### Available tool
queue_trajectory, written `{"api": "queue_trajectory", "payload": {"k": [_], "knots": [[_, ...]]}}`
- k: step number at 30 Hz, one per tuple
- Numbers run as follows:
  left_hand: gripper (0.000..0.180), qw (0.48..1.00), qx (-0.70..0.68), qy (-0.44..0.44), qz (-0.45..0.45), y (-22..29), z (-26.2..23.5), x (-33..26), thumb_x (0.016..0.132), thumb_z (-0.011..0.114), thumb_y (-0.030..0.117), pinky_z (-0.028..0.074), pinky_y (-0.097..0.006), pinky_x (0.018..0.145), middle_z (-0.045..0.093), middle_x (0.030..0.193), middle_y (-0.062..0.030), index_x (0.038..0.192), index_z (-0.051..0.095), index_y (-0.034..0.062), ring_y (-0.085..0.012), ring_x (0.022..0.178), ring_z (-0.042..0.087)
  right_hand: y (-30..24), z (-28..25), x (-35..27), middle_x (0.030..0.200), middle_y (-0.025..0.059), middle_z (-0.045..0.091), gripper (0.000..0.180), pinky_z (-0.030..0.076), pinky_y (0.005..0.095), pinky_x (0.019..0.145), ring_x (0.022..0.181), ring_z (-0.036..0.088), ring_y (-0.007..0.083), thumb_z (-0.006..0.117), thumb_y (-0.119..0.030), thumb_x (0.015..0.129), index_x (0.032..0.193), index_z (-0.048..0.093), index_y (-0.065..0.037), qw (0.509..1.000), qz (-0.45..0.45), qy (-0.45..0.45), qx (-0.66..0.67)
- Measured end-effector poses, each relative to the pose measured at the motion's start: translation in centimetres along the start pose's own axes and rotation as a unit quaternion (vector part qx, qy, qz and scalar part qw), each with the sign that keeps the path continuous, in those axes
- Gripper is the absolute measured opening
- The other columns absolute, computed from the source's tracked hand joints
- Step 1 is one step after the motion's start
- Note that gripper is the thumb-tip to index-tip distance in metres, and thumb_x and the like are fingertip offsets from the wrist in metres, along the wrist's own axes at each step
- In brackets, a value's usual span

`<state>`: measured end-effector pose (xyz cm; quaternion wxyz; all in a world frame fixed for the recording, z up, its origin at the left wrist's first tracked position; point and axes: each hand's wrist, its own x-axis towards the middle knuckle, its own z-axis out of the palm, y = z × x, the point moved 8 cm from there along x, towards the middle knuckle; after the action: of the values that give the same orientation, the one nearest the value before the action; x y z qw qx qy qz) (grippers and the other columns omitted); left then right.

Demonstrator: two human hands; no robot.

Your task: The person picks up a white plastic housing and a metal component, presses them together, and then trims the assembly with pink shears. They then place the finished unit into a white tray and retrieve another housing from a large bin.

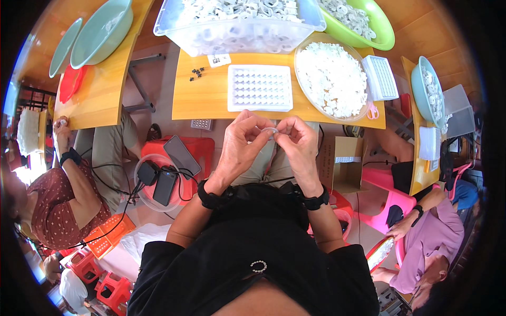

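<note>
Over my lap, just in front of the table's near edge, both hands meet at a small whitish ring-shaped part [271, 129]. My left hand [240, 145] pinches it between thumb and fingertips from the left. From the other side, my right hand [297, 146] closes its thumb and forefinger on it. Any smaller piece between the fingertips is too small to make out. Beyond the hands, a white tray [232, 89] with rows of small compartments lies on the wooden table [203, 105]. To its right, a round shallow bowl [299, 66] holds a heap of small white parts.
A clear tub [237, 46] of ring parts and a green basin [389, 34] stand at the back. Black bits [196, 73] lie left of the tray, stacked trays [382, 79] and pink scissors [372, 111] at right. A red stool [205, 147] carries phones. People sit on both sides.
</note>
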<state>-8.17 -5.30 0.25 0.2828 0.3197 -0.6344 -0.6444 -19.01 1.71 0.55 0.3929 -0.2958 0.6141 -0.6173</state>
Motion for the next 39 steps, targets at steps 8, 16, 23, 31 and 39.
{"api": "queue_trajectory", "payload": {"k": [8,16,23,31,39], "knots": [[0.005,0.999,0.032,0.019,-0.005,0.4,0.0,0.1,0.081,0.061,0.0,0.049,-0.02,0.063,0.052,0.086,-0.0032,0.086,0.063,-0.0013,-0.0078,0.069,0.058,0.6,0.3,-0.4,0.069,-0.0017,0.054,0.006,0.038,0.0154,0.051,0.06,0.048,0.0017,0.057,0.005,0.078,0.08,0.055,-0.001,1.0,-0.01,0.016,0.012],[0.028,0.972,-0.223,-0.009,-0.071,-0.6,0.6,-0.7,0.08,0.06,-0.004,0.048,-0.026,0.077,0.06,0.099,-0.0086,0.107,0.058,-0.0026,-0.0117,0.081,0.061,0.8,-0.9,0.1,0.07,0.0006,0.057,0.007,0.046,0.0185,0.052,0.061,0.054,0.0045,0.059,0.003,0.081,0.086,0.058,0.0,0.995,0.018,0.035,0.097],[0.03,0.993,-0.118,0.024,-0.016,-0.4,0.3,-0.6,0.078,0.059,-0.008,0.047,-0.023,0.078,0.054,0.099,-0.0051,0.107,0.06,-0.0012,-0.0106,0.084,0.059,-2.1,-0.2,-0.7,0.08,0.0051,0.057,0.019,0.047,0.0209,0.051,0.061,0.057,0.0095,0.06,0.006,0.075,0.093,0.058,0.001,0.977,-0.14,0.067,-0.144],[0.033,0.999,-0.001,0.047,0.025,0.7,0.3,-1.2,0.078,0.056,-0.011,0.045,-0.02,0.073,0.049,0.09,-0.0018,0.107,0.063,0.0025,-0.008,0.081,0.052,-4.0,1.1,-1.5,0.08,0.0099,0.055,0.025,0.046,0.0292,0.05,0.058,0.057,0.019,0.064,0.002,0.067,0.091,0.058,0.0,0.929,-0.211,0.086,-0.292],[0.032,0.992,0.106,0.042,0.047,1.9,0.6,-1.8,0.078,0.051,-0.012,0.043,-0.023,0.069,0.05,0.083,-0.006,0.104,0.063,0.0008,-0.0121,0.077,0.051,-4.0,1.4,-2.0,0.075,0.011,0.052,0.02,0.047,0.0368,0.05,0.059,0.057,0.0277,0.061,-0.001,0.065,0.084,0.055,-0.001,0.901,-0.225,0.082,-0.362]]}}
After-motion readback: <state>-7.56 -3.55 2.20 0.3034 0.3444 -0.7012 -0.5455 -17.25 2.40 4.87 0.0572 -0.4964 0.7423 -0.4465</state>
